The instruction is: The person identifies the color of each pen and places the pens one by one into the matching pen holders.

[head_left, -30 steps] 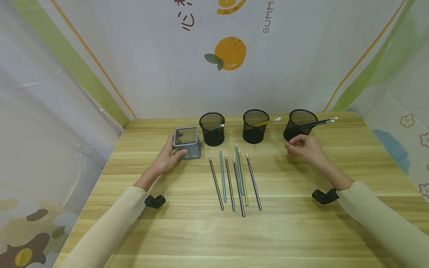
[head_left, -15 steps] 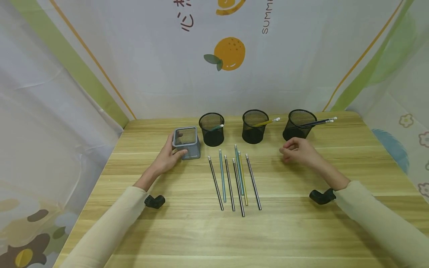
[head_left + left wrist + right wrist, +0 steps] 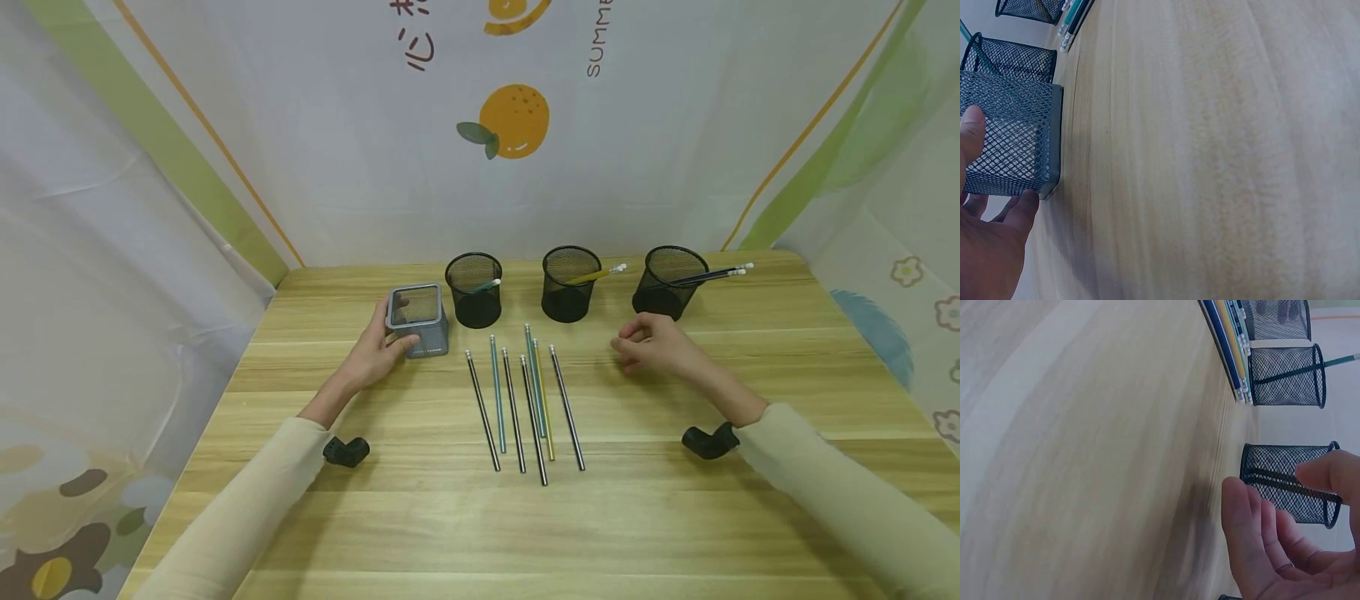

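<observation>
My left hand [image 3: 372,352] grips a grey square mesh pen holder [image 3: 427,337] at the table's left, thumb on its near side and other fingers around the far left. The left wrist view shows the thumb and fingertips against the mesh of the holder [image 3: 1013,150]. Over the table, just in front of the rightmost black round mesh cup [image 3: 660,300], hovers my right hand [image 3: 660,346]. Its fingers are loosely bent, thumb apart from them, with nothing between, as the right wrist view shows. Several pencils [image 3: 566,404], dark, teal and yellow, lie side by side mid-table, erasers pointing away.
Three black round mesh cups stand along the back edge: the left cup [image 3: 477,310] holds a teal pencil [image 3: 487,286], the middle cup [image 3: 566,304] yellow pencils [image 3: 596,274], the right one dark pencils [image 3: 708,276]. A white printed curtain [image 3: 360,183] hangs behind the table [image 3: 450,533].
My right hand has moved left and slightly nearer, away from the rightmost cup towards the loose pencils. The left hand and the grey pen holder have stayed in place.
</observation>
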`<control>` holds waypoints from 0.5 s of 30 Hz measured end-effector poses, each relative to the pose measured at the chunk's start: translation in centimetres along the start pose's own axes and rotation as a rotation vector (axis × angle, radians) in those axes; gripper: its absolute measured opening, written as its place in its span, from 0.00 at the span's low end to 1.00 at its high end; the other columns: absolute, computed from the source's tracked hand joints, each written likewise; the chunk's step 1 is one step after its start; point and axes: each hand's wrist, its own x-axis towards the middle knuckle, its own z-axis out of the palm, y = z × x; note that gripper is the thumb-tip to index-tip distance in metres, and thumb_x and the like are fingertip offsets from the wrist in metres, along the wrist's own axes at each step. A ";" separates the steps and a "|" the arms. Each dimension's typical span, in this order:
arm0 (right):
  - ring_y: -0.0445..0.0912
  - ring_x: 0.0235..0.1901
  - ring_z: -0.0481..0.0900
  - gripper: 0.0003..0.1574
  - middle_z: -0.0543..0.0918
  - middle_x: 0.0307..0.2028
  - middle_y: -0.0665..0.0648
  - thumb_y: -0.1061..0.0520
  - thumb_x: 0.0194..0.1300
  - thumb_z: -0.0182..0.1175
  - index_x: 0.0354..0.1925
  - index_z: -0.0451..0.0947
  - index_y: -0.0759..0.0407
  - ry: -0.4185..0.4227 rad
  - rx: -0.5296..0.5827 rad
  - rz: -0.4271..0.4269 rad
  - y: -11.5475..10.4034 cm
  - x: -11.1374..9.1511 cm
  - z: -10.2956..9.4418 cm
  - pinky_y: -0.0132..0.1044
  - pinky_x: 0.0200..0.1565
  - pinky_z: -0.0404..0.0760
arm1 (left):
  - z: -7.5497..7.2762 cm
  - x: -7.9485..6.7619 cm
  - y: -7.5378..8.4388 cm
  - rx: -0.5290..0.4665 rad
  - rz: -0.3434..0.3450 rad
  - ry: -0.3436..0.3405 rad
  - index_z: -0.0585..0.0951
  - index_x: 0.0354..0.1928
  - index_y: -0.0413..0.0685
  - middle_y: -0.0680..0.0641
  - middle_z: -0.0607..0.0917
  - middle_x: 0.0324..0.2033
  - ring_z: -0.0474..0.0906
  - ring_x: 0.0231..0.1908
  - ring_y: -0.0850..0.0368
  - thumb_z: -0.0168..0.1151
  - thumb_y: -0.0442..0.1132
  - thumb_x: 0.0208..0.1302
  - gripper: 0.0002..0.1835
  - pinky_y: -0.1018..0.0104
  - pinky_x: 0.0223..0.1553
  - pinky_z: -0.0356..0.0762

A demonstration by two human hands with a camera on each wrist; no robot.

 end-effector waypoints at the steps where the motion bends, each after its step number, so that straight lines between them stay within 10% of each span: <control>1: 0.54 0.37 0.85 0.19 0.77 0.41 0.66 0.62 0.73 0.61 0.51 0.68 0.76 -0.005 -0.005 0.004 0.0 0.0 0.1 0.45 0.39 0.88 | 0.0 -0.1 0.2 0.001 -0.001 0.000 0.45 0.76 0.30 0.24 0.57 0.70 0.56 0.68 0.22 0.57 0.23 0.72 0.40 0.36 0.65 0.65; 15: 0.53 0.35 0.86 0.19 0.78 0.39 0.67 0.61 0.72 0.63 0.49 0.69 0.75 -0.053 0.020 0.039 -0.2 0.5 1.8 0.43 0.38 0.88 | -0.1 0.9 -3.3 -0.005 0.006 0.016 0.45 0.79 0.41 0.31 0.58 0.73 0.58 0.70 0.30 0.59 0.27 0.72 0.43 0.41 0.65 0.66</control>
